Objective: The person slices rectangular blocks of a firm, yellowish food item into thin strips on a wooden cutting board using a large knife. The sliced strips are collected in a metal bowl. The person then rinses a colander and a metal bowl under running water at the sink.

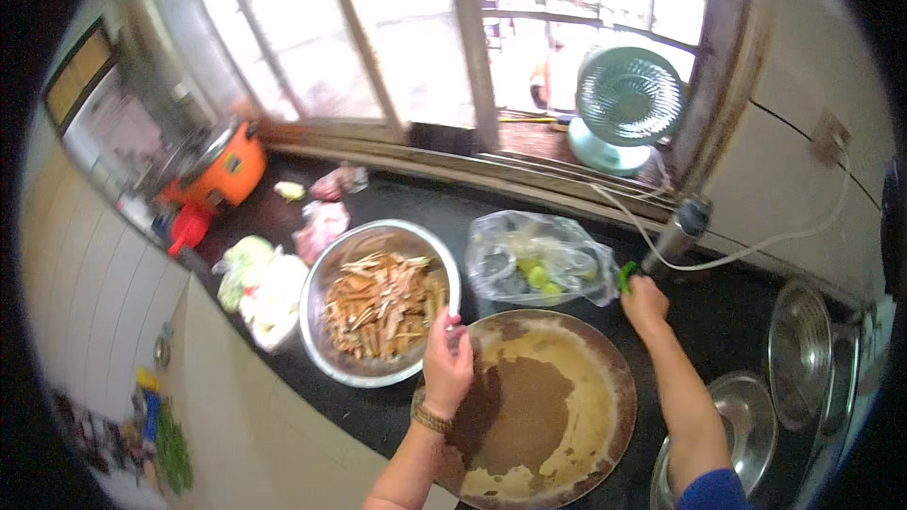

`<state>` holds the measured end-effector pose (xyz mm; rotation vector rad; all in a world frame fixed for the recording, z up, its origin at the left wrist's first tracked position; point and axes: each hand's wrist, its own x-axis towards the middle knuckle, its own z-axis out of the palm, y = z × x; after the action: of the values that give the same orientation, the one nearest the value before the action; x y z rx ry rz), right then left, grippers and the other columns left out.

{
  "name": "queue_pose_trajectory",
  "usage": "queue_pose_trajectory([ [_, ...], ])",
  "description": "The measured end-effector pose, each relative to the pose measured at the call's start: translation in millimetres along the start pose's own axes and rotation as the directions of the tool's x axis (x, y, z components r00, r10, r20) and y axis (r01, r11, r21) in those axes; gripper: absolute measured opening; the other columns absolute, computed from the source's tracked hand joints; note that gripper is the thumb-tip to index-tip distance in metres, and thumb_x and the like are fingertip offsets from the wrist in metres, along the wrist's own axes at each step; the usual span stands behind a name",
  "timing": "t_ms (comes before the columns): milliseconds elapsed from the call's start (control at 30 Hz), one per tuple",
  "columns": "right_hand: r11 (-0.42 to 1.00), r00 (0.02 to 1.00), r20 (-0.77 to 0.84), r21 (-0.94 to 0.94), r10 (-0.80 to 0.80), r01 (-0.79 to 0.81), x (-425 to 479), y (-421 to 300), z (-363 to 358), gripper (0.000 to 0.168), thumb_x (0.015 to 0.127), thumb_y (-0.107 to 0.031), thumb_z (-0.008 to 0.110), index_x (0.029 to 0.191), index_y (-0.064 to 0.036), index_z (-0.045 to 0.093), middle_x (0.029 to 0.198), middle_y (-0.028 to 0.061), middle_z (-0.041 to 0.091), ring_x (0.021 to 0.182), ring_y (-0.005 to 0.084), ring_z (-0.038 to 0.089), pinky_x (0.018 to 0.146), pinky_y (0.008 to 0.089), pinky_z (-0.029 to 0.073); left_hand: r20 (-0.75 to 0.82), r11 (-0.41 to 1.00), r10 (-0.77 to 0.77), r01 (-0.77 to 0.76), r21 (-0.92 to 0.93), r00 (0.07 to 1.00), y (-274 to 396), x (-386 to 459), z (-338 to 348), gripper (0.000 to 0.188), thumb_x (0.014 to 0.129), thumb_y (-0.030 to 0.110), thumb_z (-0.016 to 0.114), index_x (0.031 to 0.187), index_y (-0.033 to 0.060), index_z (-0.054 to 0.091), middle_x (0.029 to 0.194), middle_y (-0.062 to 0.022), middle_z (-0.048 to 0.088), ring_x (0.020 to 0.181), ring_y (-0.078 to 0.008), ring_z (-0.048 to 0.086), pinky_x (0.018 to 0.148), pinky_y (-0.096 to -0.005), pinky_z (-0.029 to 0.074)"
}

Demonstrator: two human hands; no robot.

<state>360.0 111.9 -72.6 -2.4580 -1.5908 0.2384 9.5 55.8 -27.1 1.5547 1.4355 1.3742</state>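
My left hand point(448, 365), with a metal-band watch point(432, 418) at its wrist, is over the left edge of a round chopping board point(545, 397). Its fingertips overlap the rim of a steel bowl point(310, 340); whether they grip it is unclear. Shredded brown and pale strips point(379, 304) fill much of that bowl. Beyond the board's far right edge, my right hand point(645, 306) is closed around a green handle point(627, 276), whose other end I cannot make out. A clear plastic bag point(496, 255) with yellow-green pieces inside lies just left of it. The board has a dark wet patch.
A steel cylinder point(677, 237) stands by the wall under a white cord point(751, 255). Steel bowls point(755, 411) and a strainer point(801, 354) sit at right. Bagged vegetables point(273, 297), pinkish bags point(322, 227) and an orange cooker point(230, 166) are left. A green fan point(627, 95) occupies the windowsill.
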Motion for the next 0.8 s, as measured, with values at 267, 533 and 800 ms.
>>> queue_pose_trajectory([
  [267,0.982,0.979,0.074,-0.005,-0.19,0.191,-72,26,-57,0.035,0.08,-0.026,0.067,0.109,-0.006,0.061,0.107,0.0155,0.059,0.098,0.0333,0.059,0.081,0.0443,0.048,-0.493,0.872,-0.486,0.365,-0.326,0.722,-37,-89,-125,0.022,0.093,0.02,0.054,0.105,0.0038,0.045,0.082,-0.0049,0.054,0.062,-0.0112,0.058,0.047,-0.022,0.05],
  [533,0.881,0.922,0.082,0.338,-0.378,0.331,-189,-11,-84,0.028,0.079,-0.021,0.064,0.1,-0.003,0.065,0.091,0.0165,0.065,0.084,0.0299,0.064,0.073,0.0369,0.051,0.143,0.253,-0.737,0.466,-0.848,0.661,-78,-28,-138,0.037,0.085,0.033,0.062,0.107,0.0042,0.053,0.104,-0.0188,0.058,0.092,-0.0334,0.061,0.077,-0.0471,0.052],
  [800,0.876,0.851,0.314,0.386,-0.421,0.291,-299,-2,-60,0.03,0.084,-0.028,0.061,0.105,-0.007,0.065,0.092,0.0154,0.066,0.085,0.0314,0.065,0.073,0.0386,0.051,0.111,0.228,-0.737,0.401,-0.887,0.666,-113,-23,-149,0.026,0.069,-0.001,0.05,0.094,-0.0078,0.048,0.091,-0.0188,0.057,0.079,-0.0351,0.061,0.07,-0.0488,0.057],
])
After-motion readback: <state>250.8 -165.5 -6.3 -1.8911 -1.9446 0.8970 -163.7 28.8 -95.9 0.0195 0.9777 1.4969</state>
